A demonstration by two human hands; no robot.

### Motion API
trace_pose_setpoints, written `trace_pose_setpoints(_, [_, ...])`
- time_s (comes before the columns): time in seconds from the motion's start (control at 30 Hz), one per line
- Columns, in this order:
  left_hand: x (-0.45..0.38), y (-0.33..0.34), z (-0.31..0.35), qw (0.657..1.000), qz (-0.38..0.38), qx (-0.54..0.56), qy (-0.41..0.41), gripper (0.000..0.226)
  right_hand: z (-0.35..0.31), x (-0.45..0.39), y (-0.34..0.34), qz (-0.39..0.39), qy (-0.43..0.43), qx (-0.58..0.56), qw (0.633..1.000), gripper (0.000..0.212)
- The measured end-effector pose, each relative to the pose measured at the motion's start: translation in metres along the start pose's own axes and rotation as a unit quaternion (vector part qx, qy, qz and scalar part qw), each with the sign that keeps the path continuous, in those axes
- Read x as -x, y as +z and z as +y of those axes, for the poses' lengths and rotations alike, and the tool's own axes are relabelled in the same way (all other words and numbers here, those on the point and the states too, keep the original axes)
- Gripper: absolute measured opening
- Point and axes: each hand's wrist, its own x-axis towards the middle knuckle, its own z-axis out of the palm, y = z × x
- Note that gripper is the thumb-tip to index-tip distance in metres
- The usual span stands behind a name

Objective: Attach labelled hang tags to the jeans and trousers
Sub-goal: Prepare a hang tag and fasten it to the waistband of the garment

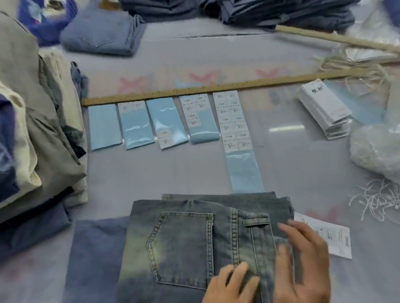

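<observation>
Denim jeans (188, 240), folded, back pocket up, on table (288, 157) below the wooden ruler (198, 87). Left hand (229, 293) and right hand (304, 272) rest on waistband, fingers loosely spread, holding nothing. Hang tag (330, 236) beside jeans; label sheets (163, 120) under the ruler.

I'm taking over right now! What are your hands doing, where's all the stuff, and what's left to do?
Left hand: fingers curled on the folded jeans, near the waistband seam.
Right hand: open, lying flat on the jeans' belt-loop side.
A printed hang tag lies at the jeans' right edge; I can't tell whether it is attached.
Label sheets sit along the wooden ruler; blank tag stack and strings on the right.
Left: untagged pile at left.
</observation>
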Motion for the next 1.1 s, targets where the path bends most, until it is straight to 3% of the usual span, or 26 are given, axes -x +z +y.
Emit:
trace_pose_setpoints(0.03, [-0.008,0.004,-0.003,1.000,-0.001,0.017,-0.003,0.019,0.003,-0.005,0.011,-0.060,-0.045,0.015,0.997,0.031])
trace_pose_setpoints(0.07, [-0.007,0.007,-0.006,0.995,-0.051,0.075,-0.034,0.030,0.009,-0.010,0.022,-0.118,-0.089,0.039,0.988,0.034])
trace_pose_setpoints(0.1, [-0.008,0.009,-0.013,0.995,-0.039,0.092,-0.030,0.040,0.016,-0.014,0.033,-0.171,-0.131,0.070,0.974,0.035])
trace_pose_setpoints(0.2, [-0.014,-0.023,-0.051,0.988,0.141,0.034,-0.058,0.043,0.036,-0.030,0.055,-0.269,-0.177,0.135,0.937,0.036])
trace_pose_setpoints(0.27, [-0.021,-0.064,-0.081,0.947,0.295,0.048,-0.117,0.034,0.034,-0.059,0.072,-0.299,-0.142,0.134,0.934,0.022])
trace_pose_setpoints(0.33, [-0.048,-0.090,-0.103,0.933,0.335,0.049,-0.122,0.023,0.024,-0.096,0.094,-0.314,-0.094,0.112,0.938,0.014])
trace_pose_setpoints(0.5, [-0.159,-0.147,-0.138,0.946,0.307,-0.012,-0.108,0.021,0.017,-0.183,0.192,-0.259,-0.070,0.046,0.962,0.018])
trace_pose_setpoints(0.6, [-0.232,-0.161,-0.145,0.970,0.228,-0.057,-0.060,0.024,0.031,-0.226,0.239,-0.254,-0.068,0.061,0.963,0.021])
trace_pose_setpoints(0.7, [-0.289,-0.162,-0.149,0.987,0.124,-0.105,-0.002,0.036,0.050,-0.258,0.261,-0.344,-0.098,0.109,0.927,0.032])
trace_pose_setpoints(0.8, [-0.317,-0.151,-0.159,0.976,0.057,-0.206,0.031,0.050,0.063,-0.274,0.261,-0.402,-0.151,0.111,0.896,0.038])
trace_pose_setpoints(0.97, [-0.320,-0.145,-0.178,0.975,0.060,-0.213,0.023,0.082,0.075,-0.291,0.260,-0.424,-0.261,0.125,0.858,0.035])
trace_pose_setpoints(1.1, [-0.320,-0.143,-0.180,0.974,0.070,-0.216,0.027,0.085,0.077,-0.298,0.264,-0.380,-0.395,0.130,0.826,0.020])
